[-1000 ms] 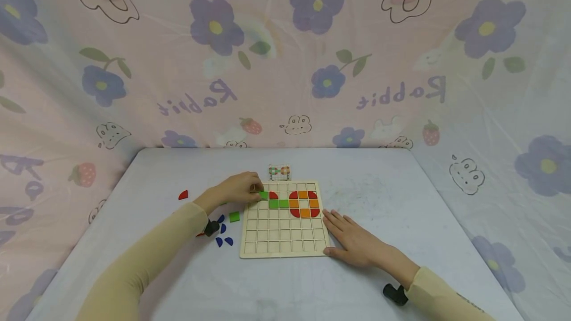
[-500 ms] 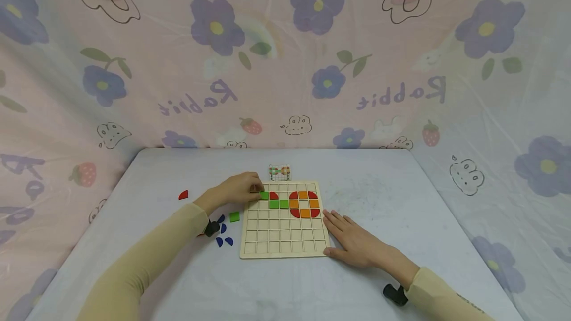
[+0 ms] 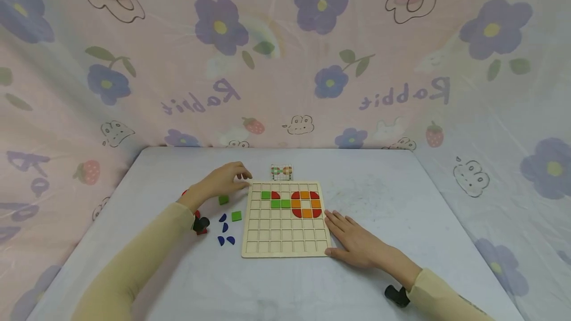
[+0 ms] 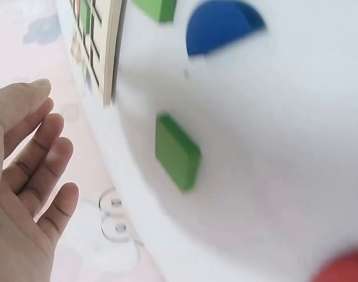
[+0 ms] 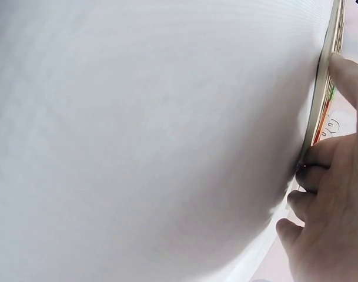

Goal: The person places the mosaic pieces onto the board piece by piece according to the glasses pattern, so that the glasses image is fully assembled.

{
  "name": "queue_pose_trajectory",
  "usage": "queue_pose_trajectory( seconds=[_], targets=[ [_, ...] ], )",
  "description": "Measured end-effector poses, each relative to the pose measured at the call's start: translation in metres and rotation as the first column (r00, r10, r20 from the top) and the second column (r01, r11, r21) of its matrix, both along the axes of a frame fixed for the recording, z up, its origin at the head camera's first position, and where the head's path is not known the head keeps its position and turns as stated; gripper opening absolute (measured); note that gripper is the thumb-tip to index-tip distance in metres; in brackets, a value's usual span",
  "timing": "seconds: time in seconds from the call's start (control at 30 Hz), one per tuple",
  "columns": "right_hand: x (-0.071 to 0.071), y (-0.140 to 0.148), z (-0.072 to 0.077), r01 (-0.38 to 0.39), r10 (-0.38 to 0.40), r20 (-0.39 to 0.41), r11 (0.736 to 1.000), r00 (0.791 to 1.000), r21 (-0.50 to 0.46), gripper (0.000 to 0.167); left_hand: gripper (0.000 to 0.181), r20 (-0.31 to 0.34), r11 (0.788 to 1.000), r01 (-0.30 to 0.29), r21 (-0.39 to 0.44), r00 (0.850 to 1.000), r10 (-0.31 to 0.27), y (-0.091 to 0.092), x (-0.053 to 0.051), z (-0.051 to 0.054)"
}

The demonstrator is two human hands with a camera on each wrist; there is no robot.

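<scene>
A wooden grid board (image 3: 285, 237) lies on the table with green, red and orange pieces set in its upper cells. At its upper left corner hovers my left hand (image 3: 225, 180), fingers loosely bent with nothing between them; the left wrist view shows the same bare palm (image 4: 26, 194). One green square (image 3: 265, 195) sits in the second row. My right hand (image 3: 357, 241) rests along the board's right edge, fingers extended and touching it; the right wrist view shows the thumb and fingertips against the edge (image 5: 323, 88).
Left of the board lie several blue half-round pieces (image 3: 230, 240), a green square piece (image 3: 236, 216) and another green piece (image 3: 223, 199). Red pieces (image 3: 201, 231) show partly behind the left wrist. A small pattern card (image 3: 282, 172) lies just beyond the board.
My left hand has lifted off the green square in the board and moved back and to the left, its fingers now free. The right hand stays at the board's edge.
</scene>
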State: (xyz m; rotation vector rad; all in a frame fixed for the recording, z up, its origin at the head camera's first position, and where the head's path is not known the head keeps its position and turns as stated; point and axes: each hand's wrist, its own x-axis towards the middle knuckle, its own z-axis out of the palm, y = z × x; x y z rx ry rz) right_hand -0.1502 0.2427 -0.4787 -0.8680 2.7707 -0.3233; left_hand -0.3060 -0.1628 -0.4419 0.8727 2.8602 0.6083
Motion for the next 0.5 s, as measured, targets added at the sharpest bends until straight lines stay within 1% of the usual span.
queue_pose_trajectory(
  seconds=[0.2,0.37,0.5],
  targets=[
    [0.000,0.001,0.000,0.003,-0.003,-0.008,1.000,1.000,-0.001,0.084,0.027,-0.015,0.998,-0.061,-0.006,0.998,0.061,-0.028,0.002,0.003],
    [0.000,0.001,-0.002,0.001,-0.001,-0.017,1.000,1.000,0.008,0.085,0.026,-0.029,0.996,-0.086,0.016,0.996,0.086,-0.059,0.010,0.007],
    [0.000,0.001,-0.002,0.003,-0.003,-0.010,1.000,1.000,0.006,0.085,0.026,-0.039,0.994,-0.108,0.014,0.993,0.109,-0.085,0.016,0.006]
  ],
)
